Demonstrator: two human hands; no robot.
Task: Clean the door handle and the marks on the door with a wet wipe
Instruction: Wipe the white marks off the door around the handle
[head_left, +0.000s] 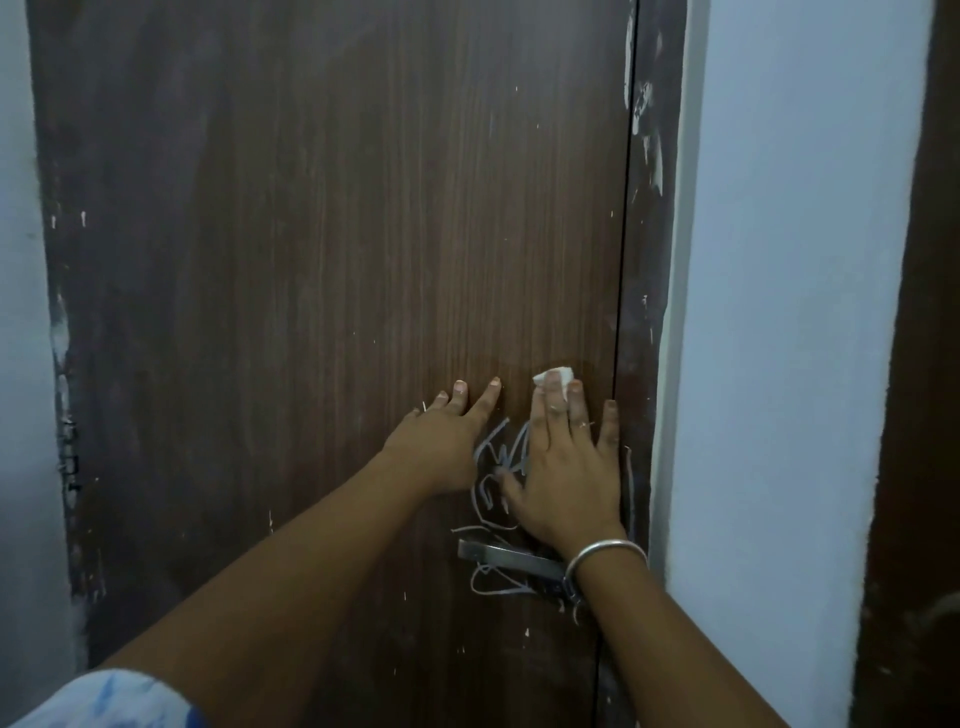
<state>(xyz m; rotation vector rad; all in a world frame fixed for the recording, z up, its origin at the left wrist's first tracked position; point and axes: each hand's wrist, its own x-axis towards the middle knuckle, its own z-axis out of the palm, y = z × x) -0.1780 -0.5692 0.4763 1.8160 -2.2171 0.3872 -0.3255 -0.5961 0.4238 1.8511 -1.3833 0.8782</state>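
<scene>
Straight ahead stood a brown wooden door (311, 260), closed against its dark frame (647, 234), with a pale wall (779, 260) to the right. The left hand (441, 439) lay flat on the wood, its grip fully open, fingers spread and holding nothing. The right hand (569, 473), just beside it near the door's edge, covered part of the grey marks (488, 493), its grip open too. A metal handle (493, 553) sat below the marks, partly behind the right wrist and its silver bangle (605, 552). Under the right hand's straight fingertips a small white wipe (557, 375) was pressed to the wood, above the marks.
</scene>
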